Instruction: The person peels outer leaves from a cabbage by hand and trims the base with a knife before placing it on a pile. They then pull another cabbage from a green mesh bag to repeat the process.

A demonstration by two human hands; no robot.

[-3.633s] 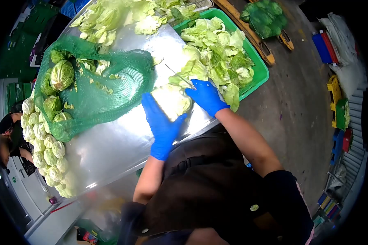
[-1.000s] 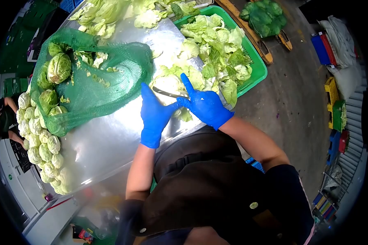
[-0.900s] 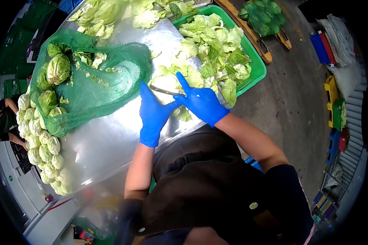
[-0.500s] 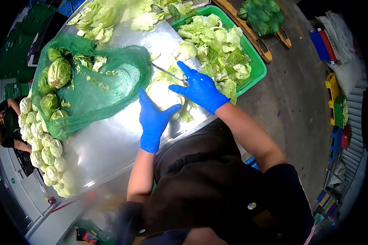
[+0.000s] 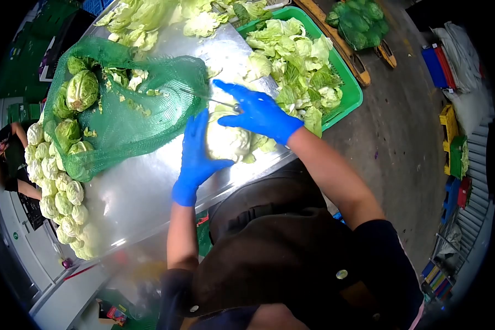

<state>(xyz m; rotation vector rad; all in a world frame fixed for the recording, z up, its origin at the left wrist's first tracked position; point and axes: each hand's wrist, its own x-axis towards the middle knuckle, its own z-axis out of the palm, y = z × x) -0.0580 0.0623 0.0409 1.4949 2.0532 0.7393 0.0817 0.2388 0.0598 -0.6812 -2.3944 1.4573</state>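
a concrete floor (image 5: 379, 143) stretches off to the right, and a steel tabletop (image 5: 143, 192) runs across to the left, with a row of pale cabbages (image 5: 58, 187) along its left end. watching from my distant post, i find the cabbage (image 5: 231, 146) on the near part of the tabletop, between the two gloved hands.

the left hand (image 5: 199, 155) has its fingers spread wide, lying along the left side of the cabbage with the thumb across the near side; it cups rather than grips. the right hand (image 5: 263, 114) has its fingers bent around a knife (image 5: 222, 103), index pointing out ahead; i cannot make out the handle inside the glove.

what worries me most is the blade, just beyond the left fingertips: if the cabbage rolled under that loose cupping, the edge could nick the glove. the loose leaves (image 5: 265, 144) just beside the cabbage may be slick and would make such a slip likelier. the blade's end also reaches over the green net (image 5: 165, 129), so a careless sweep might snag the mesh. on the far right, leaves heaped in the green crate (image 5: 353, 104) could spill to the floor if an elbow knocked it.
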